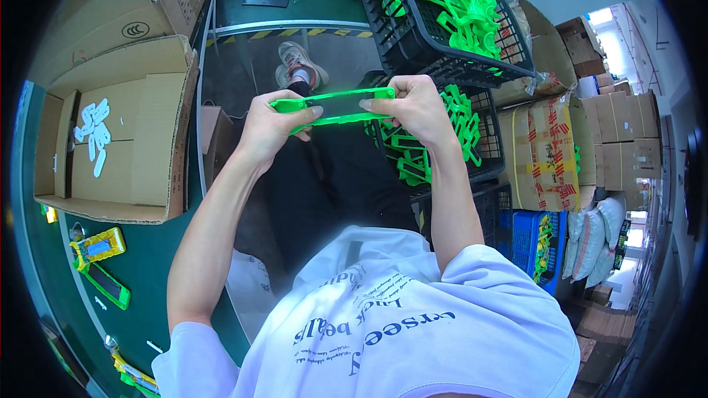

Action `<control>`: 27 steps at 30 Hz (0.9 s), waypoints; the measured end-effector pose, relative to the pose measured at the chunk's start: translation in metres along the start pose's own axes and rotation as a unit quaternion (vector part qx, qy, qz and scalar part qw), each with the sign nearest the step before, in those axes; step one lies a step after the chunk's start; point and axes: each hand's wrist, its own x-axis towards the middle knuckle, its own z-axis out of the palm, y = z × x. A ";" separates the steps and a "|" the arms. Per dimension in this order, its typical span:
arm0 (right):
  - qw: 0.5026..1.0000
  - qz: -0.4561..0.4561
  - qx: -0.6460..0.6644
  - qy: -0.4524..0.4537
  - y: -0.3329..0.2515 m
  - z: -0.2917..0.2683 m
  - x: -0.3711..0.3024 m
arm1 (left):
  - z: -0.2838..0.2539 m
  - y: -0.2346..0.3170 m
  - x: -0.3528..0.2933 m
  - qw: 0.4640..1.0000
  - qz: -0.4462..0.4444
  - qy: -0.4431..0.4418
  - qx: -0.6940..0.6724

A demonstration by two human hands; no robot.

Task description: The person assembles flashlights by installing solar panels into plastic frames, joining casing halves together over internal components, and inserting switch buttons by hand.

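My left hand [273, 121] and my right hand [419, 109] hold up a long, narrow bright-green plastic frame [345, 119] by its two ends. Both thumbs press on its near face, and the fingers curl behind, partly hidden. Dark grey fills the middle of the frame; I cannot tell whether a panel sits there or the dark trousers show through. Just right of my right hand is a black crate [493, 149] with many similar green frames [459, 121]. Above it, a second black crate [424, 50] is heaped with green plastic parts [468, 11].
On the green table [166, 250] at left stands an open carton [147, 166] with white pieces [96, 133]. Nearer lie yellow-and-green tools [103, 245]. Black flat panels [265, 1] lie on the far table. Taped cartons [542, 155], white sacks [590, 239] and a blue crate [525, 250] stand right.
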 end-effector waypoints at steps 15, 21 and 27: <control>0.987 -0.137 -0.072 0.036 -0.028 0.005 -0.030 | -0.001 0.005 -0.003 0.998 0.022 0.061 -0.005; 0.985 -0.157 -0.067 0.032 -0.039 -0.003 -0.040 | -0.007 -0.001 0.002 1.000 -0.020 -0.010 -0.005; 0.942 0.101 -0.308 0.085 -0.005 -0.086 -0.075 | 0.007 -0.009 0.002 0.996 0.002 0.006 0.085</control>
